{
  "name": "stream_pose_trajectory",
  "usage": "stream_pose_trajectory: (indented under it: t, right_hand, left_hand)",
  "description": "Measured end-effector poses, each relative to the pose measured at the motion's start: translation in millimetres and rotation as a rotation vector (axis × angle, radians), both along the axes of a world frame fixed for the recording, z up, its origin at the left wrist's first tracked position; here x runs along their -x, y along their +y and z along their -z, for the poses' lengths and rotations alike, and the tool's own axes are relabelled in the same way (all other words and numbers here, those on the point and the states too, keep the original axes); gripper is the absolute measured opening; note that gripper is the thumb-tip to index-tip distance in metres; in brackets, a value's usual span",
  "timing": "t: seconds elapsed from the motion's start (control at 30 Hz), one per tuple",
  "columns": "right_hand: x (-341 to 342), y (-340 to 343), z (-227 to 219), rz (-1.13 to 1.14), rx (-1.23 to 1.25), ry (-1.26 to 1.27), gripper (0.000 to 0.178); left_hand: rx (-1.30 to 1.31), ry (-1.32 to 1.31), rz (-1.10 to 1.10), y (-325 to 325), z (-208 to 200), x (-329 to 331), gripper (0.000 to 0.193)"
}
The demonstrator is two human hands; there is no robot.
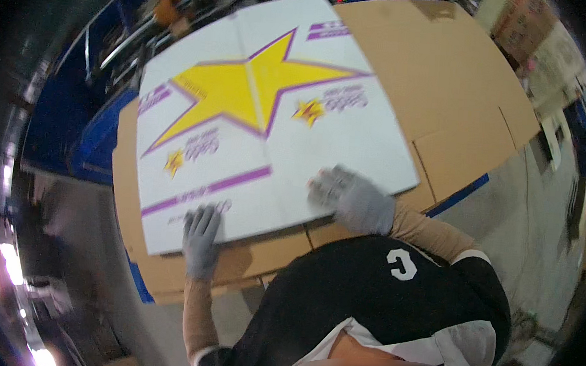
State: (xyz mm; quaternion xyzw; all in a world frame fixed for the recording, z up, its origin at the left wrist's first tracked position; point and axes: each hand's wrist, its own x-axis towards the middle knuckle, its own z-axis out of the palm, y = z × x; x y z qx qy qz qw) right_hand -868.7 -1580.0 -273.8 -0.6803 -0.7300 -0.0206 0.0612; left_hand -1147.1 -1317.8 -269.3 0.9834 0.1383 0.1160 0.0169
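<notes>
A white flat cardboard carton (349, 146), printed with a large yellow star and purple bands, lies on top of a larger brown cardboard sheet (441, 71). My left hand (202, 238), in a grey glove, rests at the near left edge of the white carton, its fingers stretched out over the surface. Toward the near right corner, my right hand (359, 199), also in a grey glove, lies palm down on the carton with fingers extended. That hand is slightly blurred. Neither hand grasps anything.
Blue framework (467, 193) shows under the brown cardboard. Beyond the far left edge stand metal bars (127, 45) and machinery parts. At the far right are brown boxes (527, 29). Grey floor (506, 209) extends on the right.
</notes>
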Motion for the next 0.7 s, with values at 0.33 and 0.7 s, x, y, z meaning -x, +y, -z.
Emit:
stream_pose_trajectory:
  t: [0.33,0.7]
  right_hand:
    - [-114,18,28,0.212,-0.155,0.112,0.055]
    - [-273,126,41,0.852,-0.683,0.595,0.042]
  left_hand:
    - [0.536,0.199,-0.285,7,-41,-62,0.055]
    - [1.546,-0.336,-0.349,97,-23,-319,0.039]
